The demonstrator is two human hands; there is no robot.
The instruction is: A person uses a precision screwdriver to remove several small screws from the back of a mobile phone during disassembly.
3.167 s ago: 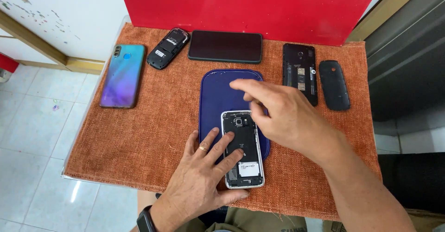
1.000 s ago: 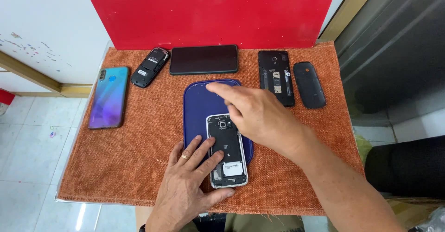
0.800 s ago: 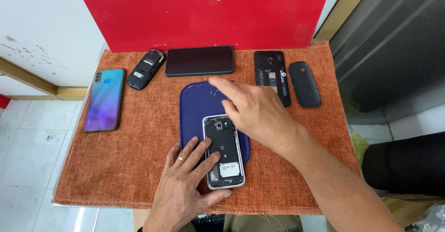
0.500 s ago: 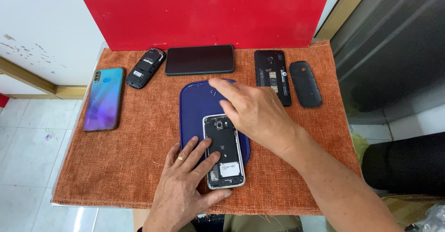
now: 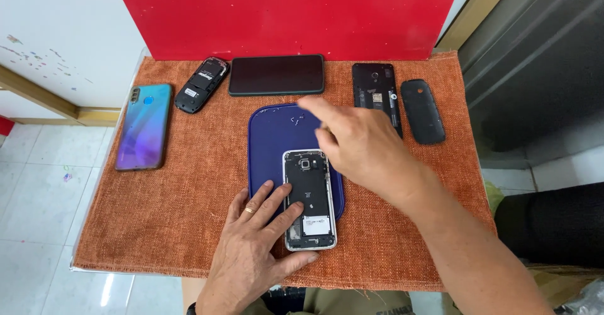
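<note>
An opened smartphone (image 5: 309,198) with its back cover off lies on a dark blue oval mat (image 5: 274,140) on the orange cloth (image 5: 189,195). My left hand (image 5: 255,246) rests flat beside it, fingertips pressing on its left edge and lower back. My right hand (image 5: 355,145) hovers over the phone's upper right corner and the mat, index finger stretched toward the back left, fingers loosely apart and nothing visibly held.
Along the back of the cloth lie a small black open phone (image 5: 201,84), a black smartphone face up (image 5: 276,74), a black phone with its back open (image 5: 376,93) and a black back cover (image 5: 422,110). A blue-purple phone (image 5: 143,125) lies at left. A red board (image 5: 283,13) stands behind.
My right hand has lifted a little and shifted toward the back of the mat, uncovering the opened phone's top. The left hand stays on the phone. The camera view has drifted slightly.
</note>
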